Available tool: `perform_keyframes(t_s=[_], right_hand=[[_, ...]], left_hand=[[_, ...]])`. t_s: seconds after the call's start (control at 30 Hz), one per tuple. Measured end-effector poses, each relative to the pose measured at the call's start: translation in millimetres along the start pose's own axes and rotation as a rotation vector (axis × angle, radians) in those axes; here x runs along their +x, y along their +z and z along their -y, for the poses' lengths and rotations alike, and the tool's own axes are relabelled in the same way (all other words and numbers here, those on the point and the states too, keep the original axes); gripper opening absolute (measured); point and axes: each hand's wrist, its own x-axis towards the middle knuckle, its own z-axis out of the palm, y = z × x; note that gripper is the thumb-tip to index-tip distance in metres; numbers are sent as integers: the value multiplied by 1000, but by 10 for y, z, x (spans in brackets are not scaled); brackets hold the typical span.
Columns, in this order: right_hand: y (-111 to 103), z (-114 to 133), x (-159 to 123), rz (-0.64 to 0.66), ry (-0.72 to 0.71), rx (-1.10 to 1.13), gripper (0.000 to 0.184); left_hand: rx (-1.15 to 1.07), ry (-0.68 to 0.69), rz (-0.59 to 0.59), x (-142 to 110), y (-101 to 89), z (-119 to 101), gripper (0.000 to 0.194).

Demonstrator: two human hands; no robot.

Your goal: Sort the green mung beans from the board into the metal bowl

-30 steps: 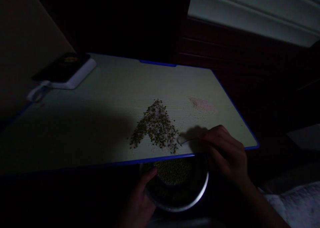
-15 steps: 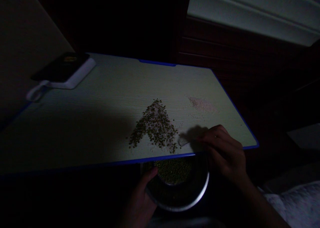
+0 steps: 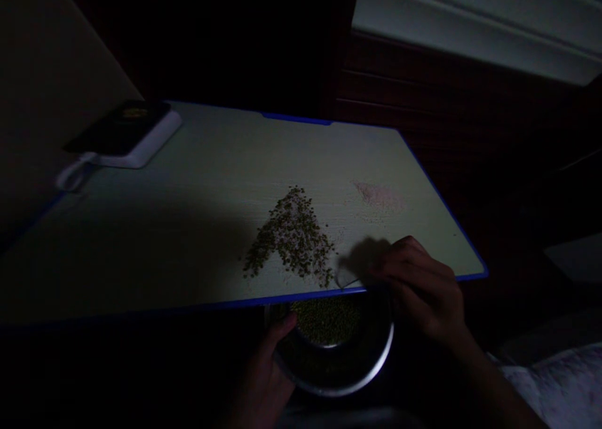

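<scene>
My left hand (image 3: 275,369) grips the near left rim of a round metal bowl (image 3: 345,388), thumb over the edge. Small green beans (image 3: 329,322), which look like mung beans, lie in the bowl, tucked under the front edge of a pale board (image 3: 226,165) with blue edging. Pinched in my right hand (image 3: 418,281) is a small thin tool (image 3: 348,284), its tip down at the board's front edge; its exact kind is too dark to tell. Left of that tip, more green beans mixed with pale grains (image 3: 294,234) spread in a pointed heap on the board.
A small patch of pinkish-white grains (image 3: 379,195) lies on the board's right part. At the back left corner sits a white device with a dark top (image 3: 126,134) and a loop strap (image 3: 73,173). Patterned light cloth (image 3: 559,385) shows at lower right.
The tool in my right hand has moved slightly toward me, its tip now at the board's blue edge. My left hand and the bowl look unmoved.
</scene>
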Motion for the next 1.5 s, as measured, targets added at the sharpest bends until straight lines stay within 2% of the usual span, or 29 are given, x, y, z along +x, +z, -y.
perform_keyframes(t_s=[0.13, 0.33, 0.47, 0.57, 0.67, 0.7, 0.8, 0.83, 0.93, 1.07, 1.17, 1.27, 1.33, 1.37, 1.5], right_hand=[[-11, 15, -42, -25, -17, 2, 35], [57, 80, -92, -65, 0, -24, 38], [145, 115, -87, -45, -32, -61, 41], [164, 82, -56, -82, -26, -155, 43], [98, -14, -28, -172, 79, -304, 37], [61, -51, -23, -202, 117, -351, 34], [-43, -130, -23, -241, 177, -434, 28], [-66, -136, -26, -238, 179, -439, 27], [-78, -86, -36, -182, 158, -391, 26], [-23, 16, 1, -141, 109, -330, 25], [4, 24, 79, -141, 94, -311, 26], [5, -1, 150, -90, 79, -266, 29], [-2, -10, 165, -45, 43, -210, 32], [-6, -10, 161, -22, 30, -180, 32], [-25, 4, 88, 25, 9, -109, 31]], left_hand=[[-38, 22, 37, -39, 82, -1, 47], [-22, 17, 27, -52, 84, -13, 55], [10, -10, 26, -126, 210, -36, 55], [12, 4, 32, -154, 293, -52, 52], [22, 37, -40, -106, 224, -63, 51], [36, 64, -138, -81, 169, -66, 50], [53, 69, -115, -30, -4, -77, 55], [48, 66, -71, -27, -43, -82, 57], [50, 73, -48, -42, -68, -97, 60], [47, 5, -14, -51, 43, -99, 53], [44, 8, 12, -61, 84, -83, 52], [70, 66, -5, -74, 11, -64, 43], [100, 151, -48, -68, -48, -59, 49], [101, 159, -68, -60, -62, -60, 53], [27, 108, -94, -35, 3, -80, 42]])
